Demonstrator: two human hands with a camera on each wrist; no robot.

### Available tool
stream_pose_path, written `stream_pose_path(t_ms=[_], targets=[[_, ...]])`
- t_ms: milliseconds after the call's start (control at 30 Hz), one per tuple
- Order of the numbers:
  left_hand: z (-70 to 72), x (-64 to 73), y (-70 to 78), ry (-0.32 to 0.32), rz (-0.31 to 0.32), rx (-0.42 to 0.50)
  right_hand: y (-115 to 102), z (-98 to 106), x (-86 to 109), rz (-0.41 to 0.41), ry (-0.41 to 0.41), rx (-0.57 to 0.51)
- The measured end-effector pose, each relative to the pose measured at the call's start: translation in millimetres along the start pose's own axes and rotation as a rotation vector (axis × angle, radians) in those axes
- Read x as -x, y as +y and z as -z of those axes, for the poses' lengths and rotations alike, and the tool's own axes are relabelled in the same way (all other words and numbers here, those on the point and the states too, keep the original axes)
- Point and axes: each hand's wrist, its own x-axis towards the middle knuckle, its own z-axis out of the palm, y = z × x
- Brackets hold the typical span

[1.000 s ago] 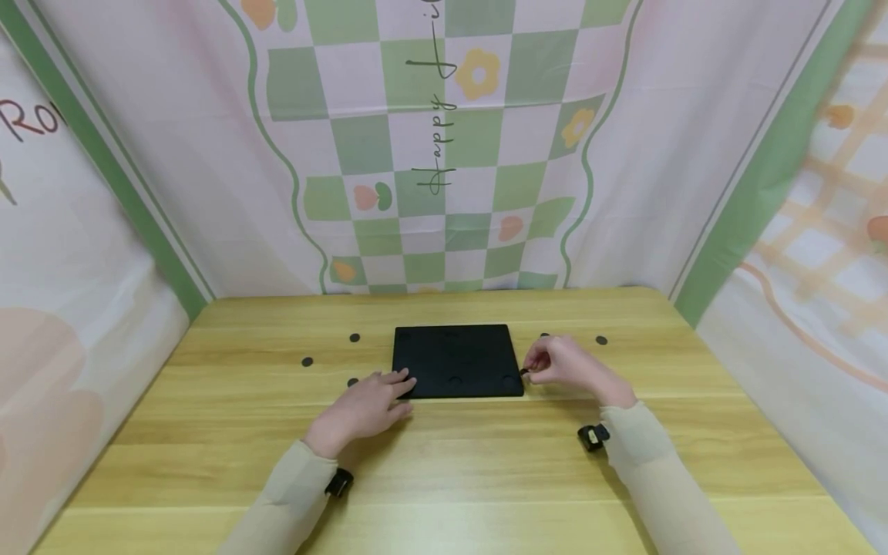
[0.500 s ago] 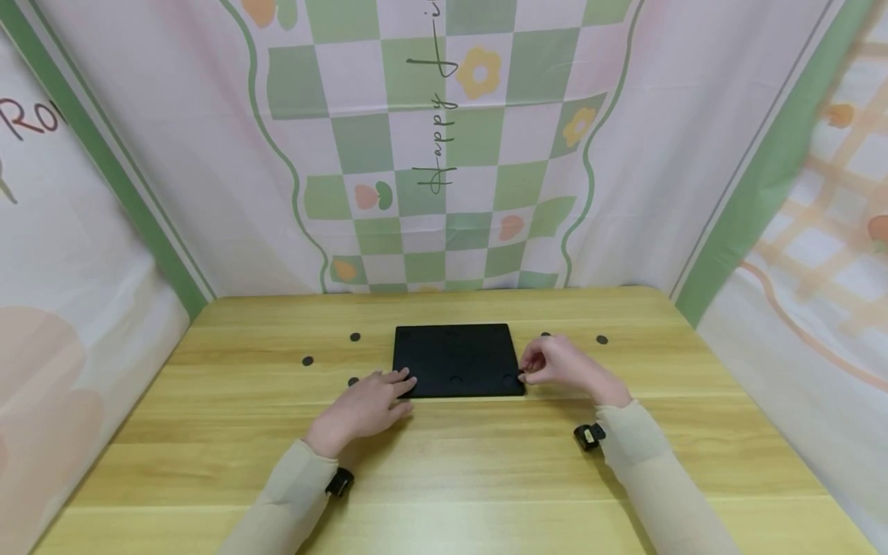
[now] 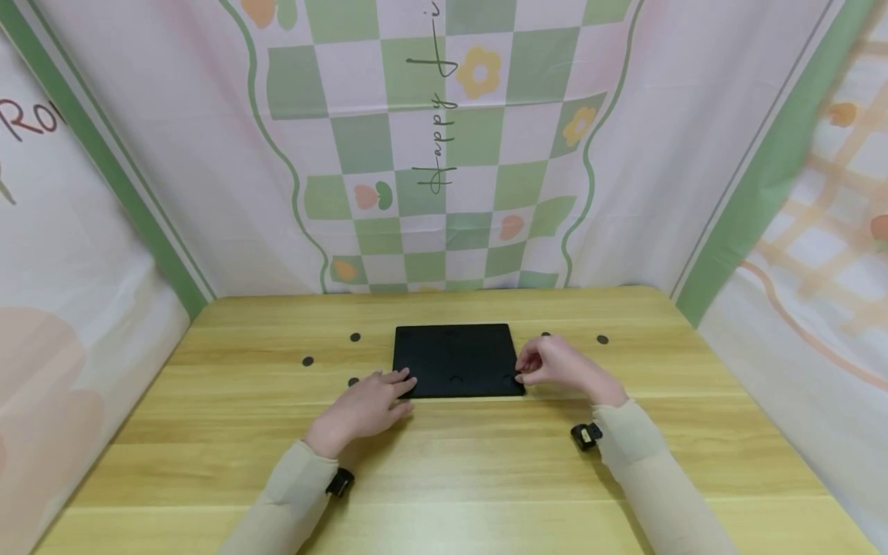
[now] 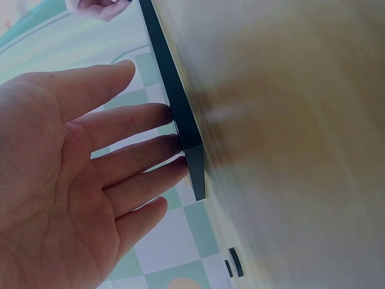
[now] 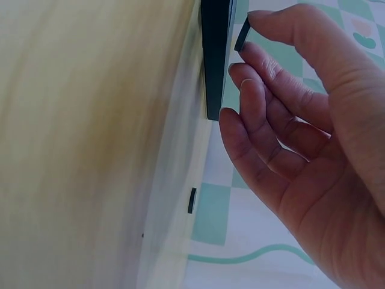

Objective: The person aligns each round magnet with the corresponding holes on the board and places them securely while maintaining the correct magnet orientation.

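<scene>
A flat black rectangular board (image 3: 458, 354) lies on the wooden table, with faint round recesses (image 3: 455, 380) along its front. The fingers of my left hand (image 3: 364, 405) rest fairly straight on its left front corner; the left wrist view (image 4: 90, 174) shows the palm with nothing in it. Thumb and index finger of my right hand (image 3: 565, 366) pinch a thin black disc (image 5: 242, 35) by its edges. That disc is tilted, close over the board's right front corner, near a recess (image 3: 509, 380). In the head view the fingers mostly hide it.
Left of the board lie black discs: one at the back (image 3: 355, 337), one farther left (image 3: 308, 361) and one (image 3: 354, 381) partly behind the left hand. On the right are a disc (image 3: 602, 339) and another (image 3: 546, 334) partly hidden by the right hand. Patterned curtains (image 3: 444, 154) surround the table.
My right hand has moved slightly left with the pinched disc, from beside the board's right edge to over its right front corner. The left hand has stayed in place.
</scene>
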Motion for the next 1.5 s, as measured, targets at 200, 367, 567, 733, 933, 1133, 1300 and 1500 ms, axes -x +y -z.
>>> stream_pose_path(t_ms=[200,367,567,733,933,1133,1300,1500], targets=[[1.1,0.6,0.2,0.005,-0.007,-0.007,0.4,-1.0,-1.4,-0.001,-0.012,-0.01],[1.2,0.6,0.5,0.003,-0.001,-0.009,-0.9,-1.8,-2.7,0.008,-0.02,-0.001],[0.6,0.6,0.1,-0.004,0.01,-0.005,-2.6,-2.8,-4.0,0.011,-0.026,0.002],[0.5,0.8,0.2,0.0,0.003,-0.007,-3.7,-3.7,-5.3,0.007,-0.032,-0.006],[0.4,0.9,0.0,0.008,-0.006,-0.011,-5.8,-3.9,-6.6,0.021,-0.029,0.005],[1.0,1.1,-0.1,0.014,-0.02,-0.012,-8.4,-3.5,-6.7,0.026,-0.03,0.01],[1.8,1.6,0.1,0.015,-0.024,-0.005,-8.7,-4.4,-7.0,0.017,-0.031,0.007],[1.7,1.3,-0.5,0.014,-0.023,-0.006,-9.3,-5.7,-7.2,0.014,-0.029,0.02]])
